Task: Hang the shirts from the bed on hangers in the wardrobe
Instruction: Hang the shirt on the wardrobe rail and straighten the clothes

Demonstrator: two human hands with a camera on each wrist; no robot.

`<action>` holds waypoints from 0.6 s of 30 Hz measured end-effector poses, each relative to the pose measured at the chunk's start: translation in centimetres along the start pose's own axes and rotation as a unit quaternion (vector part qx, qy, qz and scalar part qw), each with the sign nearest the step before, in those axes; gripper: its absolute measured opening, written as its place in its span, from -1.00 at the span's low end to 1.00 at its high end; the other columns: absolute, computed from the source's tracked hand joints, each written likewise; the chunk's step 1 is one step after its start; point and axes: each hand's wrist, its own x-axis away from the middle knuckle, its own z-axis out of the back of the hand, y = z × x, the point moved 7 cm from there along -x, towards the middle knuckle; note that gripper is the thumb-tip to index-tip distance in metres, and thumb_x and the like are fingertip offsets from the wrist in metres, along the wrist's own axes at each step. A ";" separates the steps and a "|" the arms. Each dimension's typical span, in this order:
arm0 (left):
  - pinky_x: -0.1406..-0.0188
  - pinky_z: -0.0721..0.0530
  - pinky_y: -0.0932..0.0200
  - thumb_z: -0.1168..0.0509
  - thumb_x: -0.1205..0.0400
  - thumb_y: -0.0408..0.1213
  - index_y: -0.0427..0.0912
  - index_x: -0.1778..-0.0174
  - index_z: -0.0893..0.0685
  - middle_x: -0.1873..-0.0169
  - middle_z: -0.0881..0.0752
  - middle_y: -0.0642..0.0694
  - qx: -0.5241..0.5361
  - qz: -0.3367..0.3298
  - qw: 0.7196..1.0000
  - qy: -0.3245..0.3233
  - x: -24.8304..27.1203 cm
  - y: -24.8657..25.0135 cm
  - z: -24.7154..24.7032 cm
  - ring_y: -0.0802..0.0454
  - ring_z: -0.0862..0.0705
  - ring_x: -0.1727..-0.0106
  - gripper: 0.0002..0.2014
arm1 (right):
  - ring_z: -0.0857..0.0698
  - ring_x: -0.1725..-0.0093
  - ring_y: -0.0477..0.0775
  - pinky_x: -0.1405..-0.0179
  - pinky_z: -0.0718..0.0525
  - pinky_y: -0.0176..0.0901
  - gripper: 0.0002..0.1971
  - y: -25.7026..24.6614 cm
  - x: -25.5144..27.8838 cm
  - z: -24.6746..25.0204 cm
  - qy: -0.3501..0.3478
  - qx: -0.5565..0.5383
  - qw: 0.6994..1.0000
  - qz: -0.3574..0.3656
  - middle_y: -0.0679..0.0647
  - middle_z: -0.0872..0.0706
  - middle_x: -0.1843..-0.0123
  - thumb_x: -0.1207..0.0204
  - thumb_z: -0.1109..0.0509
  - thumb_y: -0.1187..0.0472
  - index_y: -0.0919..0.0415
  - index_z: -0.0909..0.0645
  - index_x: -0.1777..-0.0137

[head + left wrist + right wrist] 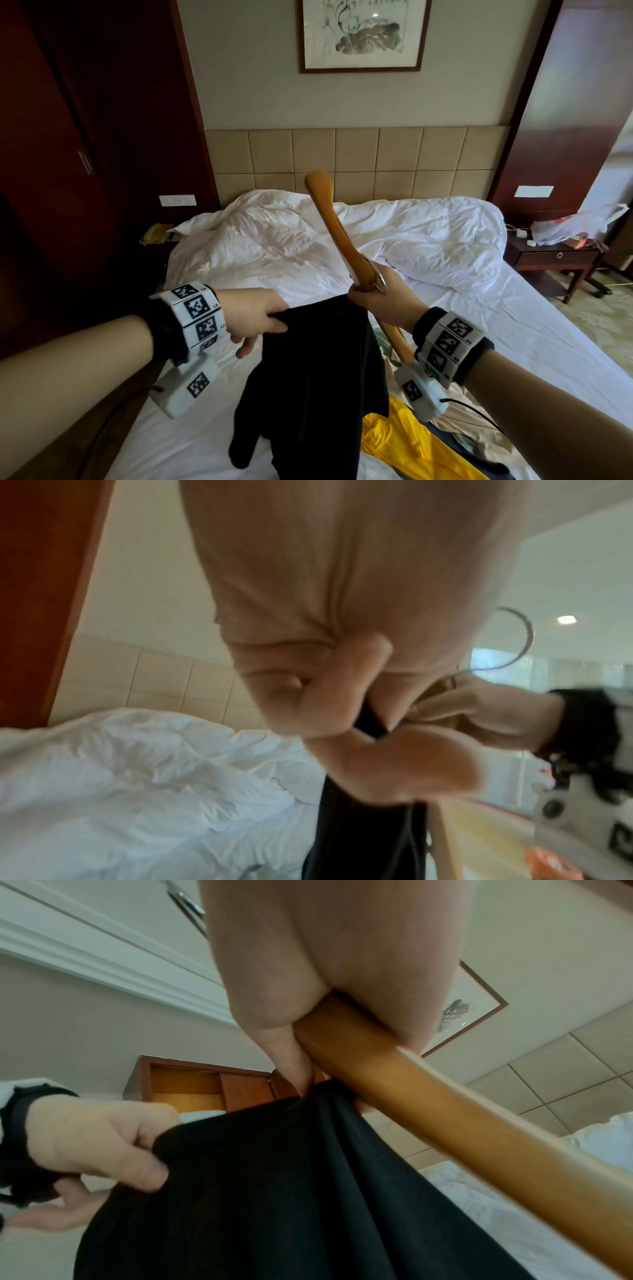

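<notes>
While lifted above the bed, the scene reads as follows.

Black shirt (318,377): hangs over the near part of the bed (513,325), its top edge stretched between both hands, its lower part drooping toward the sheet.
Left hand (255,317): reaches in palm down; thumb and forefinger pinch the shirt's upper edge, one lower finger hanging loose beneath the cloth.
Right hand (380,299): fingers wrapped round the middle of the wooden hanger (329,219), with the shirt's other top corner caught at the fingertips against the wood.
Hanger: tilted, one arm pointing up toward the headboard (356,157), the other passing down behind the right wrist; its metal hook (379,279) sticks out beside the knuckles.
Bed: white sheet, rumpled white duvet (394,240) bunched at the headboard end.
Yellow garment (404,442): lies on the bed just right of the shirt.
Room: framed picture (363,34) above the headboard; dark wooden wardrobe (51,154) left of the bed; nightstand (555,257) on its right.
</notes>
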 end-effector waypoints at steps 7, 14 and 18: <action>0.69 -0.33 0.25 -0.31 -0.70 -0.26 -0.19 -0.05 -0.71 0.10 -0.70 -0.15 0.243 -0.035 0.968 -0.051 0.6 1.4 -1.4 0.01 -0.50 0.55 -0.88 | -0.52 0.38 0.01 0.30 -0.51 -0.09 -0.71 0.8 0.5 0.6 0.029 0.012 0.999 -0.033 -0.02 -0.50 0.36 -0.49 -0.48 0.32 0.08 -0.39 0.27; 0.53 -0.67 0.24 -0.23 -0.71 0.08 -0.25 -0.14 -0.66 0.02 -0.79 -0.15 0.003 0.133 0.977 -0.164 0.9 -1.2 -4.6 -0.08 -0.75 0.44 -0.58 | -0.65 0.21 0.14 0.22 -0.60 -0.06 -0.81 0.6 0.9 0.6 0.027 0.047 0.998 -0.020 0.14 -0.67 0.18 -0.53 -0.50 0.27 0.30 -0.54 0.00; 0.37 -0.74 0.23 -0.15 -0.76 -0.06 -0.29 -0.14 -0.63 0.06 -0.74 -0.14 -0.085 0.177 0.973 -0.122 0.6 -2.3 -4.6 -0.13 -0.75 0.30 -0.66 | -0.72 0.16 0.14 0.09 -0.66 0.06 -0.82 0.8 1.0 0.2 0.012 0.059 0.998 -0.009 0.15 -0.75 0.13 -0.50 -0.52 0.26 0.25 -0.56 0.02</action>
